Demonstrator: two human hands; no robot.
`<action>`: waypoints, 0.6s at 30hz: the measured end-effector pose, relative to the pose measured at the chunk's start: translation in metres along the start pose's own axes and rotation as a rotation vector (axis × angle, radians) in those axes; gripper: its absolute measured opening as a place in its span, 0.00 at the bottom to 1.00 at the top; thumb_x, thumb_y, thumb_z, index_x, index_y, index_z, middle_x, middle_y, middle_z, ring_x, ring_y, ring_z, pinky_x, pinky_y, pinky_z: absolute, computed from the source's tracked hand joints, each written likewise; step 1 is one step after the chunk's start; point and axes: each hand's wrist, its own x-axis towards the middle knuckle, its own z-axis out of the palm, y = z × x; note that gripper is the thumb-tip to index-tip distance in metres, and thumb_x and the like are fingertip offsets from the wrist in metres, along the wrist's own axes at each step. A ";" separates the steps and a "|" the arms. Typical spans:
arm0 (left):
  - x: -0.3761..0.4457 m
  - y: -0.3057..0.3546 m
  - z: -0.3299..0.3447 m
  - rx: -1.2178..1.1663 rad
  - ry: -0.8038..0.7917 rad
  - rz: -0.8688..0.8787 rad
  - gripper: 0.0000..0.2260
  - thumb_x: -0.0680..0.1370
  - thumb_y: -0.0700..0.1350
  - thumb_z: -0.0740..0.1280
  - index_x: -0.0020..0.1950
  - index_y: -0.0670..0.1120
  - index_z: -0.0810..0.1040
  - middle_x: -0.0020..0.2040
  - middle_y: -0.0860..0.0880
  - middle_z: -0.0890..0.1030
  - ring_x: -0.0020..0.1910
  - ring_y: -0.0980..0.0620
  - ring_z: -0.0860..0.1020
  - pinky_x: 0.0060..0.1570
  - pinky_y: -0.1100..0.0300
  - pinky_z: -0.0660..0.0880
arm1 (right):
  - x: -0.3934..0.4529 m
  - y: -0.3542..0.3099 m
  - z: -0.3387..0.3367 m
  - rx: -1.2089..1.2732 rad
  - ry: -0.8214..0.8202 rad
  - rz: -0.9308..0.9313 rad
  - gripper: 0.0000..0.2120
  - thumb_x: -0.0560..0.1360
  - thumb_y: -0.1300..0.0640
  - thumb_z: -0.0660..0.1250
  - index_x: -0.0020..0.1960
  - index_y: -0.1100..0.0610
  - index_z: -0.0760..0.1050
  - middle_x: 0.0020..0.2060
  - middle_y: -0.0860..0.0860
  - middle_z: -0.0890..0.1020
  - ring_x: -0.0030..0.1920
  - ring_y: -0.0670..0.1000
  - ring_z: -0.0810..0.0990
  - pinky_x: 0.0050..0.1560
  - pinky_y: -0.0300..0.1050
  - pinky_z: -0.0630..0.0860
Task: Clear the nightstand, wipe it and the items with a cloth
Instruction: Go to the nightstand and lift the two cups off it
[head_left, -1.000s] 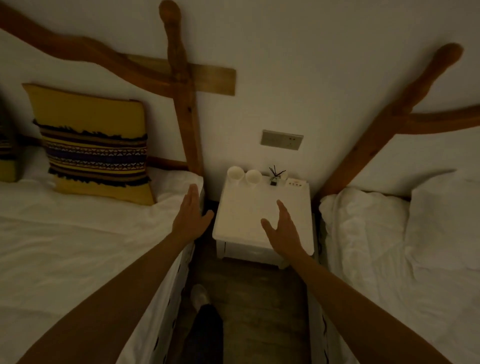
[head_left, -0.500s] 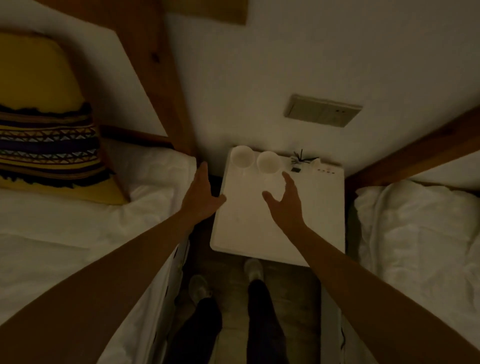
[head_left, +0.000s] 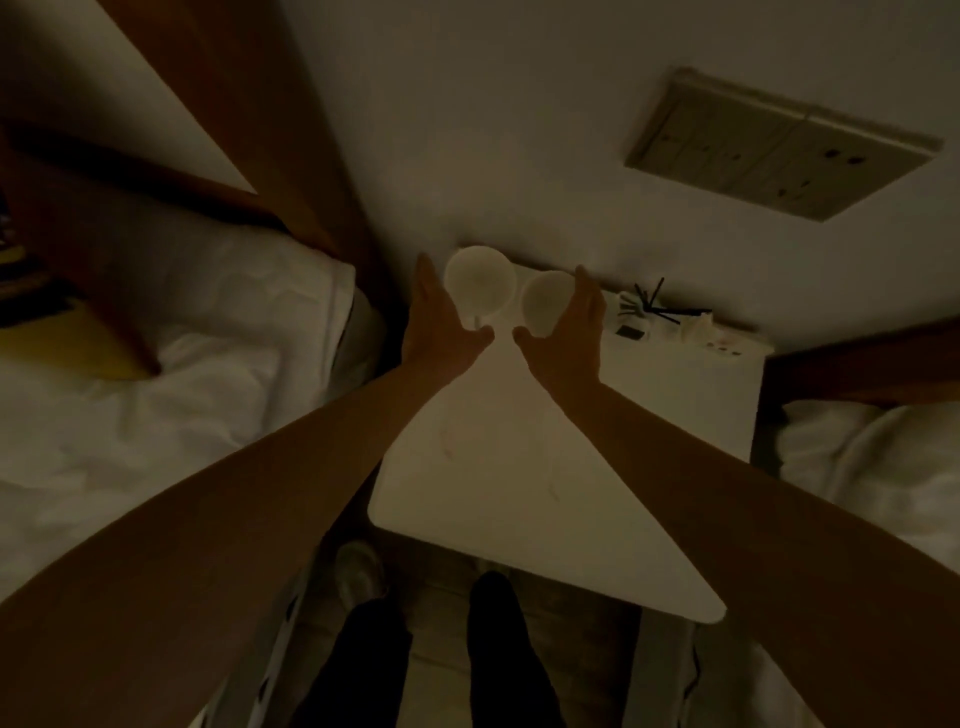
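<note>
The white nightstand (head_left: 498, 467) stands between two beds in dim light. Two white cups sit side by side at its back left: the left cup (head_left: 480, 280) and the right cup (head_left: 545, 304). My left hand (head_left: 436, 332) lies against the left cup's outer side, fingers straight, thumb spread below it. My right hand (head_left: 569, 338) flanks the right cup the same way from the right. Neither hand has curled round a cup. Behind the right hand stand a small diffuser with black sticks (head_left: 652, 306) and a flat white box (head_left: 727, 345).
A white-sheeted bed (head_left: 156, 389) lies to the left with a wooden headboard post (head_left: 270, 130), and another bed (head_left: 872, 457) to the right. A switch panel (head_left: 779, 145) is on the wall above. My legs and a shoe (head_left: 358, 571) fill the narrow floor gap.
I have leaned in closer over the nightstand. Both hands moved forward from its front and middle to the two cups at the back, and now flank them.
</note>
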 end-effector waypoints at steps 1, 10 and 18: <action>0.005 0.001 0.001 0.016 -0.011 0.009 0.52 0.72 0.46 0.78 0.82 0.43 0.42 0.82 0.43 0.51 0.80 0.43 0.56 0.75 0.50 0.61 | 0.003 0.000 0.001 0.006 0.003 0.003 0.50 0.69 0.60 0.79 0.80 0.55 0.51 0.76 0.58 0.59 0.74 0.62 0.66 0.67 0.59 0.73; 0.025 0.003 0.002 -0.070 0.019 0.016 0.39 0.67 0.43 0.81 0.73 0.47 0.66 0.69 0.46 0.75 0.69 0.42 0.73 0.61 0.49 0.73 | 0.010 0.010 -0.005 -0.056 0.056 -0.013 0.45 0.60 0.57 0.82 0.72 0.57 0.64 0.65 0.54 0.69 0.57 0.49 0.72 0.50 0.47 0.74; -0.012 -0.011 -0.045 -0.182 0.077 0.021 0.33 0.68 0.40 0.80 0.69 0.41 0.68 0.64 0.41 0.77 0.63 0.41 0.76 0.61 0.47 0.75 | -0.013 -0.022 -0.005 -0.052 -0.040 -0.101 0.45 0.61 0.57 0.82 0.72 0.55 0.63 0.65 0.53 0.69 0.56 0.49 0.73 0.51 0.42 0.72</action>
